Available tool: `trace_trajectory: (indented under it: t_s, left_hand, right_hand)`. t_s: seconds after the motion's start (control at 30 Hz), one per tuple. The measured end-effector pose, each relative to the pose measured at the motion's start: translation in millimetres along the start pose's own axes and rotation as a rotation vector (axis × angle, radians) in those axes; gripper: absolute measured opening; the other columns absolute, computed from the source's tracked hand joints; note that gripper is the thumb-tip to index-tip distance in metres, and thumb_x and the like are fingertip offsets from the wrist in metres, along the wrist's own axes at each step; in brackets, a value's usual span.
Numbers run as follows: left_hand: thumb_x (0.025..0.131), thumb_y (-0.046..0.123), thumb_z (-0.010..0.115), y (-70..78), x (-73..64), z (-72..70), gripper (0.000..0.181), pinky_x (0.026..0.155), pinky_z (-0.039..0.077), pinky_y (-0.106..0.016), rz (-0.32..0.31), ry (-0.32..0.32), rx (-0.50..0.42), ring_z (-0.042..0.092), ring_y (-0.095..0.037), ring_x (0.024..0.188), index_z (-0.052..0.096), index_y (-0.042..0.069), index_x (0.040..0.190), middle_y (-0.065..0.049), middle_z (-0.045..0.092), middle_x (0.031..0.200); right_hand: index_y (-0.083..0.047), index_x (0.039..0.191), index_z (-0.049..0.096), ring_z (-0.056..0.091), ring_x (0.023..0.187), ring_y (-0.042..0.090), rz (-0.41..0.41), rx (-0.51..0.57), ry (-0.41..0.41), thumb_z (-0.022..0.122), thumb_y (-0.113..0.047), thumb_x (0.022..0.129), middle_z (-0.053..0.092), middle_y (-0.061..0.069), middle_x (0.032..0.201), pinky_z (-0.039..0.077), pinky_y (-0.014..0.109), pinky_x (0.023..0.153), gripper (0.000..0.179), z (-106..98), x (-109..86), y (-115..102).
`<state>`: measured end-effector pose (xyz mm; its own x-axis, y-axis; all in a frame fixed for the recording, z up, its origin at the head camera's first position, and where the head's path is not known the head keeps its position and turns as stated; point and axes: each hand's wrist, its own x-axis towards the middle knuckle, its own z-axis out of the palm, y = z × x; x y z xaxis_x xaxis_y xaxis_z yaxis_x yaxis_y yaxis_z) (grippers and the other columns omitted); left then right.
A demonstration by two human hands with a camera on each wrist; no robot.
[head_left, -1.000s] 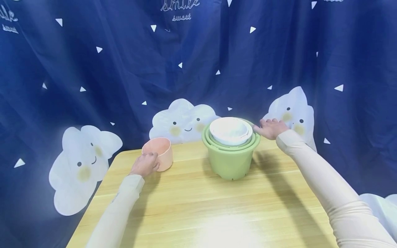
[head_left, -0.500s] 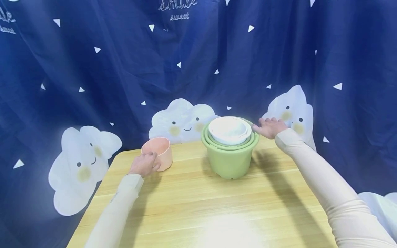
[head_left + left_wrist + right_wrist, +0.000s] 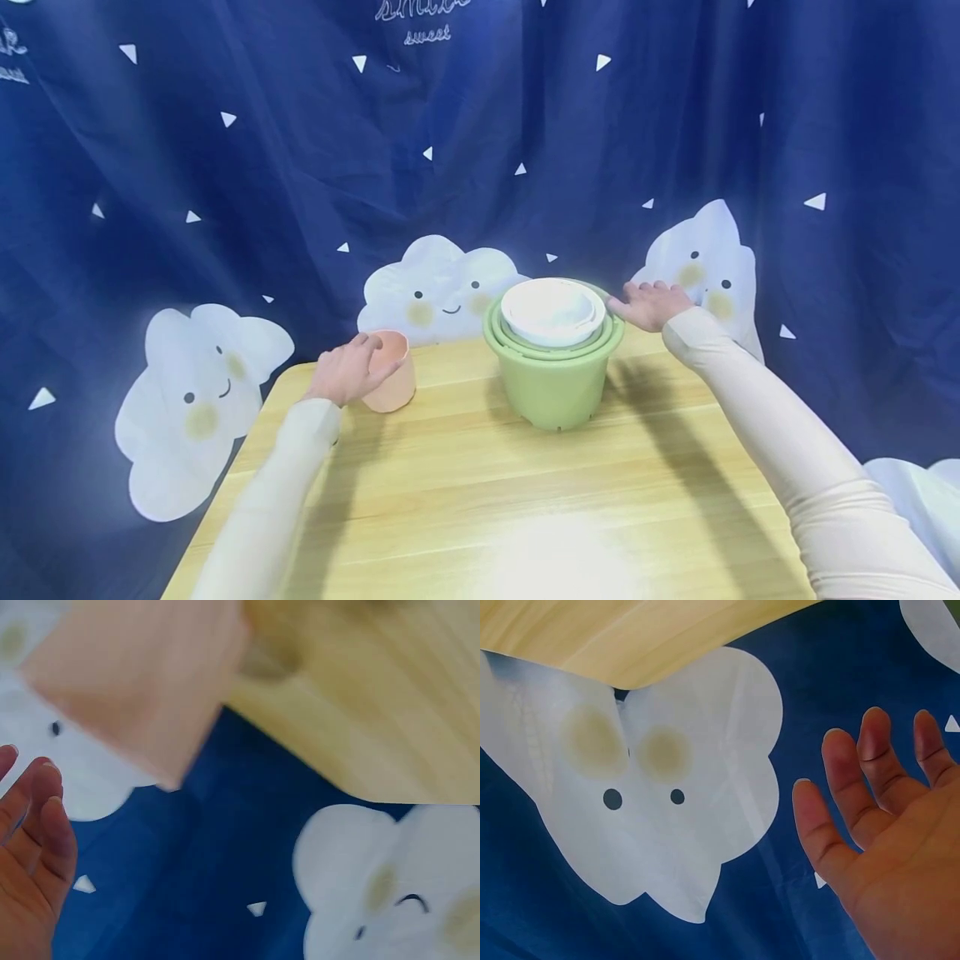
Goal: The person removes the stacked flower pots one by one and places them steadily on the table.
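A pink pot [image 3: 400, 385] stands at the back left of the table, its left side hidden behind my left hand [image 3: 347, 371]. That hand is raised beside the rim with its fingers loose, and the left wrist view shows its fingers apart from the blurred pink wall [image 3: 142, 682]. To the right, a green pot [image 3: 555, 387] stands upright with smaller green rims and a white pot [image 3: 553, 312] nested in its mouth. My right hand [image 3: 651, 306] is by the green pot's right rim, its thumb tip right at the edge. In the right wrist view its fingers [image 3: 838, 772] are spread and hold nothing.
The pots stand near the far edge of a light wooden table [image 3: 450, 483]. Close behind it hangs a dark blue curtain [image 3: 465, 200] with white smiling clouds and small triangles. A bright glare lies on the table's near part.
My left hand has let go of the pink pot and risen a little up and left; the pot stays in place. The right hand and the green pot have barely moved.
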<state>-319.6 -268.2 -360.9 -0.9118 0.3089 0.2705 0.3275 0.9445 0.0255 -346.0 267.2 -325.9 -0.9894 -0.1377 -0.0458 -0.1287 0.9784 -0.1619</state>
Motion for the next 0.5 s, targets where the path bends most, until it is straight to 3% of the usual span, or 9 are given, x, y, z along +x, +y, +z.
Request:
trace_trajectory:
  t_s: [0.23,0.5]
  left_hand:
    - [0.097,0.067,0.053,28.5,22.8,-33.0,0.063,0.074,0.056,-0.057,0.061,0.086,-0.038,0.072,-0.038,0.091,0.064,0.013,0.127,-0.01,0.069,0.127]
    - [0.098,0.067,0.052,78.8,46.1,-61.4,0.06,0.078,0.057,-0.049,0.191,0.095,-0.07,0.07,-0.027,0.093,0.063,0.015,0.127,-0.004,0.067,0.127]
  right_hand:
    - [0.003,0.157,0.033,0.032,0.145,0.059,0.002,-0.012,-0.016,0.016,-0.068,0.101,0.037,0.034,0.158,0.024,0.075,0.117,0.092,-2,-1.9,-1]
    - [0.003,0.156,0.033,0.033,0.144,0.059,0.003,-0.005,-0.008,0.018,-0.067,0.101,0.037,0.035,0.158,0.024,0.075,0.116,0.09,1,2.2,-1]
